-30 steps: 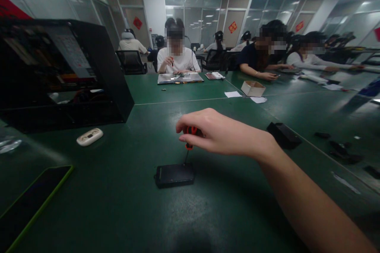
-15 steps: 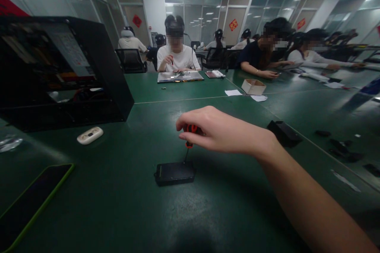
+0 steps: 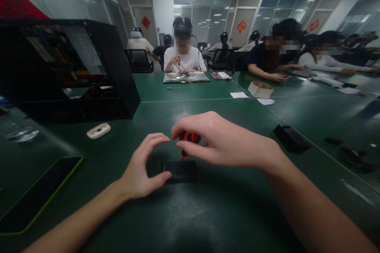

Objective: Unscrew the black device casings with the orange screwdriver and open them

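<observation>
A small flat black box-shaped device (image 3: 184,171) lies on the green table in front of me. My right hand (image 3: 204,138) is closed around a red-and-black screwdriver (image 3: 184,153), held over the device's far edge. The screwdriver's shaft is hard to make out, so I cannot tell if its tip touches the device. At the device's left end, my left hand (image 3: 145,170) curves with thumb and fingers apart. Its thumb overlaps the device's near left corner in view; whether they touch, I cannot tell.
An open black computer case (image 3: 118,75) stands at left. Nearer lie a white earbud case (image 3: 99,131) and a green-edged phone (image 3: 41,193). To the right are a black open box (image 3: 291,139) and a cardboard box (image 3: 260,89). A person (image 3: 183,57) works opposite.
My left hand has come into view from the lower left and reached the device. My right hand, with the screwdriver, has sunk slightly lower. The camera view has turned a little left.
</observation>
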`<state>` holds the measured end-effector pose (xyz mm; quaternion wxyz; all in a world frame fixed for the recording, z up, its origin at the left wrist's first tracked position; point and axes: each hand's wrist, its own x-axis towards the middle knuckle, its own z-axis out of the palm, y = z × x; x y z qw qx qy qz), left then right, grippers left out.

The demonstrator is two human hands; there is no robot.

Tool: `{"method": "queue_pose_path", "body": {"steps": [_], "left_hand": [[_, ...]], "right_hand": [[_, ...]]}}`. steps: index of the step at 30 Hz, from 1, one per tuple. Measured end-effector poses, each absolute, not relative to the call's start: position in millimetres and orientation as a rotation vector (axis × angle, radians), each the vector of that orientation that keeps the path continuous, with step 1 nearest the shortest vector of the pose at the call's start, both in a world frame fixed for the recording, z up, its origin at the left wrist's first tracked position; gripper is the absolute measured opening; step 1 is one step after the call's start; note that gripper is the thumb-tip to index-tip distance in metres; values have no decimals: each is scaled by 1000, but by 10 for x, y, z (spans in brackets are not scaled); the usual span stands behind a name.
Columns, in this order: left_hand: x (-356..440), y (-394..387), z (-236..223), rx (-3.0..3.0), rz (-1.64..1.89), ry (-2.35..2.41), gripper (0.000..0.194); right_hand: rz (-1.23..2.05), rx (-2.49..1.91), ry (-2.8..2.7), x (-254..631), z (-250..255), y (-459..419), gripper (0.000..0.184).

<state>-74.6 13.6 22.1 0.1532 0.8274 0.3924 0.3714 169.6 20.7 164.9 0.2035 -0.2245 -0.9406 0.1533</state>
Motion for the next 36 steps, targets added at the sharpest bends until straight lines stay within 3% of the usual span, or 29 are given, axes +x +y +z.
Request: {"method": "queue_pose_path", "body": {"steps": [3, 8, 13, 36], "left_hand": [[-698, 151, 67, 2375, 929, 1026, 67], [-609, 131, 18, 2338, 706, 1018, 52], [-613, 136, 29, 2333, 728, 1032, 41], [-620, 149, 19, 2314, 745, 956, 39]], "right_hand": [[410, -628, -2633, 1676, 1628, 220, 9], [419, -639, -2662, 1639, 1584, 259, 8], [422, -607, -2682, 1598, 1544, 276, 9], [350, -586, -2691, 1613, 1558, 249, 14]]}}
